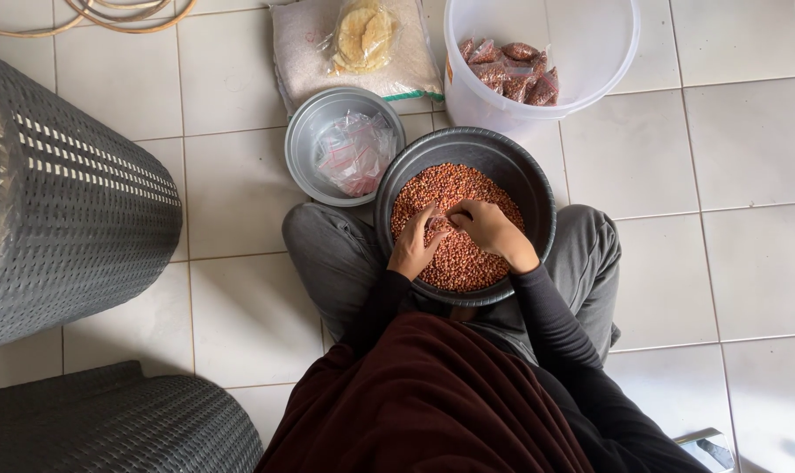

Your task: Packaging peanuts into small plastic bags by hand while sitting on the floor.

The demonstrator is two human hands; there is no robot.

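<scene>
A dark round basin rests on my lap, filled with reddish-brown peanuts. Both hands are inside it, fingertips meeting over the middle of the heap. My left hand curls around what looks like a small clear plastic bag, mostly hidden by the fingers. My right hand is bunched at the bag's mouth with its fingers pinched on peanuts. Black sleeves cover both forearms.
A smaller grey bowl with empty clear bags sits on the tiles at front left. A white bucket holds several filled peanut packets. A white sack carries a bag of crackers. Dark woven baskets stand at left, and cords lie at the top left.
</scene>
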